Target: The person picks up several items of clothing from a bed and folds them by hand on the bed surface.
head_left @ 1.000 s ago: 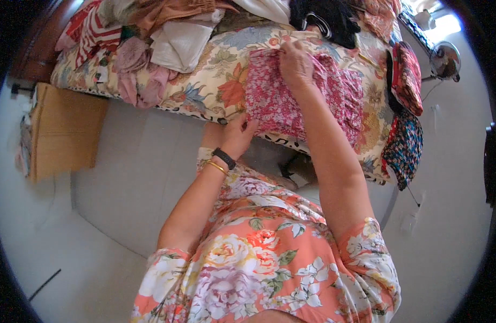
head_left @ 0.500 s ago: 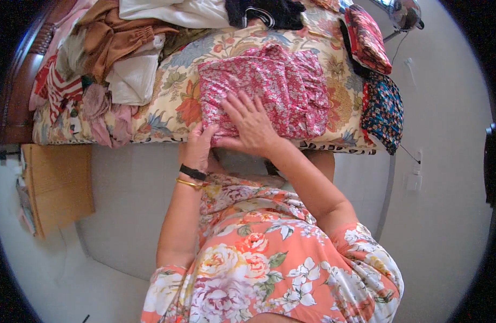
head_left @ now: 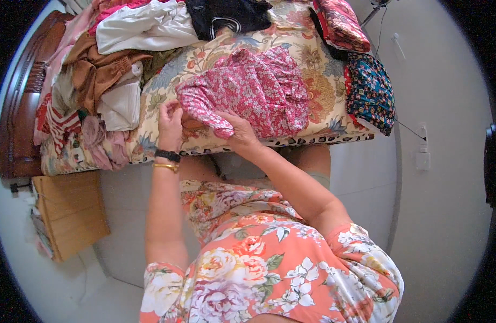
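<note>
Here, just above the middle of the frame, a pink floral garment lies on the flower-printed bedspread, partly bunched and folded, with one narrow part of it drawn down toward the bed's near edge. The left hand is at the garment's left end, fingers curled around the cloth there in a pinching hold. The right hand lies just right of it, closed on the drawn-out part near the lower edge of the garment; whether its fingers grip the fabric fully or only press it is hard to tell from this angle. Judging by how the cloth lies, the step in hand looks like folding, with a sleeve or side being turned in over the body of the garment. The next move would call for both hands to carry that part across evenly, lay it flat and smooth out the ridges, keeping the edge from slipping off the bed. In the upper left of the frame sits a heap of loose clothes, brown, white and striped, and at top centre a black garment. At upper right lie a red patterned folded piece and a dark blue patterned one. A wooden stool stands at lower left.
</note>
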`<action>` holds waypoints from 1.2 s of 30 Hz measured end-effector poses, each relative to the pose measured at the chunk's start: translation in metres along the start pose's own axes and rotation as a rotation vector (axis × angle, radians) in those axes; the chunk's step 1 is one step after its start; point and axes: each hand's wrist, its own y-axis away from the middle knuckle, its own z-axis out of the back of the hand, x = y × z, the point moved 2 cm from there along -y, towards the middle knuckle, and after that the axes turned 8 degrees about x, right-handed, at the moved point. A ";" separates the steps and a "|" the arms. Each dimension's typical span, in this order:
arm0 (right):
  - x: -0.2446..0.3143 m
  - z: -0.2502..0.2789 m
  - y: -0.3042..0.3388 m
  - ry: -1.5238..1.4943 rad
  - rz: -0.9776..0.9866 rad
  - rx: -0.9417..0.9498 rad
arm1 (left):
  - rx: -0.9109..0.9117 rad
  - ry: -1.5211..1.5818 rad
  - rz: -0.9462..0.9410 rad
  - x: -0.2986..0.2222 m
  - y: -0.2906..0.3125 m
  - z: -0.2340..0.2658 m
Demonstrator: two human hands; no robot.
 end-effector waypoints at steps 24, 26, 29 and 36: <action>0.054 0.116 0.072 -1.093 -0.698 -0.068 | 1.064 -0.421 0.048 -0.096 0.014 -0.044; 0.051 0.133 0.035 -1.062 -0.738 -0.256 | 1.042 -0.511 -0.028 -0.118 -0.020 -0.058; 0.050 0.181 -0.040 -1.025 -0.624 -0.137 | 1.045 -0.571 0.006 -0.129 -0.108 -0.056; 0.115 0.284 -0.184 -0.745 -0.238 -0.105 | 0.622 -0.848 -0.399 -0.312 -0.182 -0.074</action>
